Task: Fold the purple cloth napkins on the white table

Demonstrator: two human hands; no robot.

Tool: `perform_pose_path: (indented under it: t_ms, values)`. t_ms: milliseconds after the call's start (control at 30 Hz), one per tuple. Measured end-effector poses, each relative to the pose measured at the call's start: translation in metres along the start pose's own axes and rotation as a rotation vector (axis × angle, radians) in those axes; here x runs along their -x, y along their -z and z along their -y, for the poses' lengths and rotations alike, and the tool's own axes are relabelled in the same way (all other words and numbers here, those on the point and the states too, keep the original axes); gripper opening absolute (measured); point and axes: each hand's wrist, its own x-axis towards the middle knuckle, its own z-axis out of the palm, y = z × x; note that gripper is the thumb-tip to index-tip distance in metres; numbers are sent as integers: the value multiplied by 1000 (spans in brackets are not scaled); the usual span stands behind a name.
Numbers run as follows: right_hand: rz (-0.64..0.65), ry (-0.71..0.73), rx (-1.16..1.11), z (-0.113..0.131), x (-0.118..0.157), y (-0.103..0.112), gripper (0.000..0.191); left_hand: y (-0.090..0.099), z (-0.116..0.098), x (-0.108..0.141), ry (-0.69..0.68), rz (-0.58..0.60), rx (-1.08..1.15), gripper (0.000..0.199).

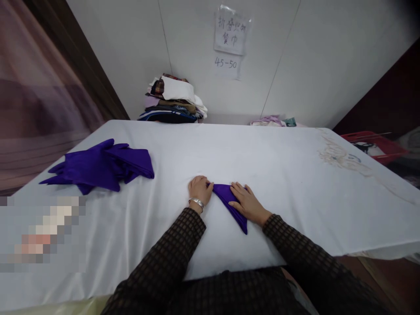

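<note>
A purple cloth [226, 194], folded into a narrow pointed shape, lies on the white tablecloth in front of me, its tip towards me. My left hand [200, 191], with a silver bracelet at the wrist, has its fingers curled at the cloth's upper left corner, which it covers. My right hand [250, 204] rests on the cloth's right part with its fingers spread. At the left of the table lies a heap of purple cloths [98, 166] with several pointed ends.
A stack of folded clothes [175, 100] stands behind the table's far edge. Paper signs [230, 35] hang on the wall. A red basket [380, 146] is beyond the right edge. Pale embroidery [337, 155] marks the tablecloth [262, 153]. A blurred patch covers the lower left.
</note>
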Motion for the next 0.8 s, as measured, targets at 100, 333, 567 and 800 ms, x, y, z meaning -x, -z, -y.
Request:
perform_pose_path:
  t_ms: [100,333,567,800]
  values:
    - [-6,16,17,-2,1,-3,64,0,1,-1,9,3,4,12]
    - [-33,15,18,-1,2,-4,58,0,3,-3,18,2,28,8]
    - [-44,8,49,-1,1,-6,53,4,10,-12,-15,46,62,11]
    - [-42,5,40,1,-1,-6,53,4,13,-13,-61,48,31,12]
